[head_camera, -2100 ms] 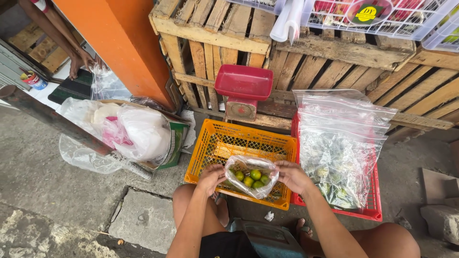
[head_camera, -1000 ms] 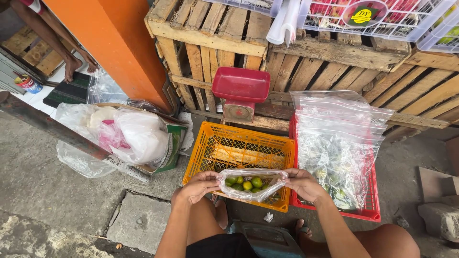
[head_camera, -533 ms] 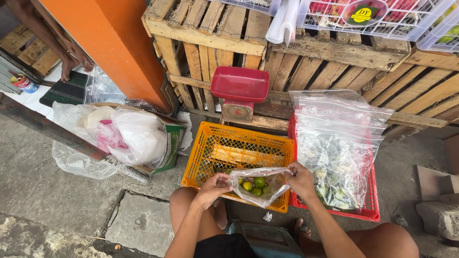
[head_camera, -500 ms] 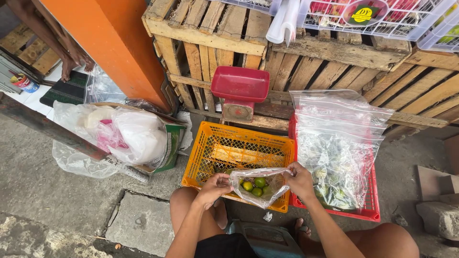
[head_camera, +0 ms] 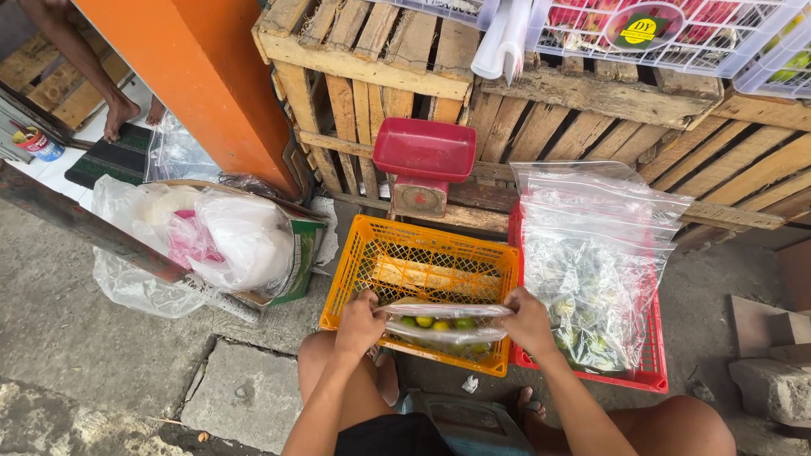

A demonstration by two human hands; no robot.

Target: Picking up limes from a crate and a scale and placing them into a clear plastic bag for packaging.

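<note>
Limes [head_camera: 441,323] sit in a small clear plastic bag [head_camera: 445,325] stretched sideways over the orange crate [head_camera: 420,272], its long axis running left to right. Left hand [head_camera: 359,323] and right hand [head_camera: 525,321] are apart, each pinched shut on one end of the bag's mouth.

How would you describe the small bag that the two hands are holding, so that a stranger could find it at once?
Start at the orange crate on the ground below the red scale. Over its near edge, the left hand and right hand stretch a small clear plastic bag between them. Unlike the large clear bag standing in the red crate beside it, this one holds only a few round green fruits.
</note>
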